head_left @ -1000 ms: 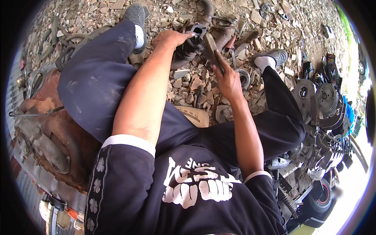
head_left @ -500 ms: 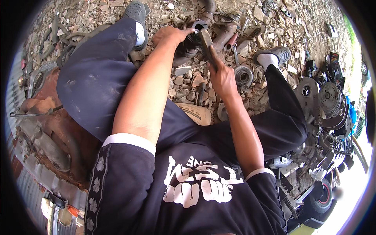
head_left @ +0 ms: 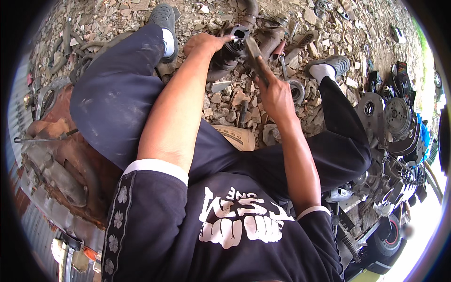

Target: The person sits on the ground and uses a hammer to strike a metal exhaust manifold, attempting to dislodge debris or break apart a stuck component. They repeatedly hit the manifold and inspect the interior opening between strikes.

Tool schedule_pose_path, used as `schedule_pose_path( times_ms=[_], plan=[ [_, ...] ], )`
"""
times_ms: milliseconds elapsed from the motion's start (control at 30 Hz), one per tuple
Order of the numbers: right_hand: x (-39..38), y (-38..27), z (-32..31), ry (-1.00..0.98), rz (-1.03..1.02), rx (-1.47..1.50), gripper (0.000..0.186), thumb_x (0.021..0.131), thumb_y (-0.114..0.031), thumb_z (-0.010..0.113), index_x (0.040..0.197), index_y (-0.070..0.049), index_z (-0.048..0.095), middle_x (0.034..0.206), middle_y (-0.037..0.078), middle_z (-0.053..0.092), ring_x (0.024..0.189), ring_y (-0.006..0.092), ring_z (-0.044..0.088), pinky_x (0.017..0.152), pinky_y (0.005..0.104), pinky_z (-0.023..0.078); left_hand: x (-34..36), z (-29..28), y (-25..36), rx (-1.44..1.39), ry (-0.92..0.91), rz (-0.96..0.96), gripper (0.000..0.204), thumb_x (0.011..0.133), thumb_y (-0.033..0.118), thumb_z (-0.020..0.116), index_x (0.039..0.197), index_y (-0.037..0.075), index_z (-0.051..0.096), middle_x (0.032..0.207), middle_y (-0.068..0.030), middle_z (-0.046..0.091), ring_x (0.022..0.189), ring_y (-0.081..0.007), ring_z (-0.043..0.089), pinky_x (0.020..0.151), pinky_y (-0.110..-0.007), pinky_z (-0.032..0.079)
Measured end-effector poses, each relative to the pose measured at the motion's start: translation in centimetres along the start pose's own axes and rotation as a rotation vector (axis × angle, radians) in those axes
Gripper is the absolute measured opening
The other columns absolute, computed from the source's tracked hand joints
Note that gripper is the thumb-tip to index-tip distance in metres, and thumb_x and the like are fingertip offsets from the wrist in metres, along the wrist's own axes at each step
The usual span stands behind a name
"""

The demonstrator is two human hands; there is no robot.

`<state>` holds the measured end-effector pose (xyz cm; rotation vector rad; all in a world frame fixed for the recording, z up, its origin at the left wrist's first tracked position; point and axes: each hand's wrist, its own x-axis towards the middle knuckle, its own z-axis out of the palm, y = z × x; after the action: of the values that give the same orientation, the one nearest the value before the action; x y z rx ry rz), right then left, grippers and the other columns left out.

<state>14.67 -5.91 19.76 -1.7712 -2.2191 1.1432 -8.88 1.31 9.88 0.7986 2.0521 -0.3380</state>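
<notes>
My left hand grips the side of a dark metal housing on the gravel, a finger reaching to its square-topped opening. My right hand is closed on a long, flat, grey-brown bar-like tool, its far end close beside the opening; whether it touches is hard to tell. A rusty curved pipe rises behind the housing. A red-handled tool and a round metal ring lie to the right, near my right hand.
I sit with bent legs on rubble, over a printed beige sack. A rusty engine part stands at my left. Piled metal parts and a wheel crowd my right; hoses lie beyond my left knee.
My right hand and the tool moved up and left toward the opening about half a second ago, then back down and right. My left hand stays at the housing.
</notes>
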Motion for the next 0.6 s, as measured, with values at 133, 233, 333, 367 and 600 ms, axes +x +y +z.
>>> schedule_pose_path(
  times_ms=[133, 233, 333, 367, 600],
  plan=[
    [0.9, 0.1, 1.6, -0.05, 0.045, -0.042, 0.055, 0.099, -0.02, 0.06, 0.152, -0.022, 0.045, 0.098, 0.03, 0.07, 0.09, 0.0452, 0.071, 0.083, 0.0504, 0.055, -0.5, 0.5, 0.5, 0.062, 0.117, 0.044, 0.098, 0.065, 0.095, 0.058, 0.114, 0.012, 0.074, 0.109, -0.0062, 0.073, 0.098, -0.0216, 0.07, 0.08, -0.034, 0.054],
    [-0.1, -0.2, -0.2, -0.099, 0.044, -0.083, 0.055, 0.1, -0.021, 0.06, 0.153, -0.023, 0.044, 0.106, 0.03, 0.069, 0.096, 0.044, 0.07, 0.086, 0.0493, 0.053, 0.5, 0.8, -0.1, 0.107, 0.103, 0.073, 0.1, 0.074, 0.097, 0.043, 0.113, 0.01, 0.074, 0.106, -0.007, 0.073, 0.096, -0.0243, 0.071, 0.076, -0.036, 0.055],
    [-0.4, 0.7, -0.9, 0.029, 0.002, 0.065, 0.055, 0.098, -0.02, 0.061, 0.15, -0.021, 0.047, 0.096, 0.033, 0.068, 0.093, 0.0484, 0.067, 0.083, 0.0535, 0.052, 0.9, 0.5, -0.2, 0.04, 0.054, 0.036, 0.105, 0.075, 0.099, 0.035, 0.116, 0.01, 0.074, 0.103, -0.0078, 0.073, 0.095, -0.0246, 0.071, 0.079, -0.039, 0.055],
    [-0.1, 0.8, -0.7, 0.076, 0.059, 0.105, 0.056, 0.098, -0.021, 0.062, 0.151, -0.022, 0.046, 0.098, 0.033, 0.068, 0.095, 0.0481, 0.066, 0.083, 0.0517, 0.052, 0.5, -0.1, -0.2, 0.006, -0.015, 0.104, 0.107, 0.073, 0.099, 0.039, 0.122, 0.011, 0.073, 0.11, -0.0107, 0.073, 0.103, -0.0266, 0.07, 0.084, -0.041, 0.054],
    [1.5, 1.5, 1.4, 0.029, 0.033, 0.065, 0.054, 0.098, -0.022, 0.061, 0.15, -0.022, 0.048, 0.099, 0.034, 0.067, 0.098, 0.0496, 0.064, 0.085, 0.0517, 0.05, 1.1, 0.8, 0.1, 0.089, 0.015, 0.145, 0.109, 0.07, 0.1, 0.04, 0.128, 0.013, 0.07, 0.13, -0.0186, 0.066, 0.124, -0.0361, 0.061, 0.104, -0.056, 0.044]
  ],
)
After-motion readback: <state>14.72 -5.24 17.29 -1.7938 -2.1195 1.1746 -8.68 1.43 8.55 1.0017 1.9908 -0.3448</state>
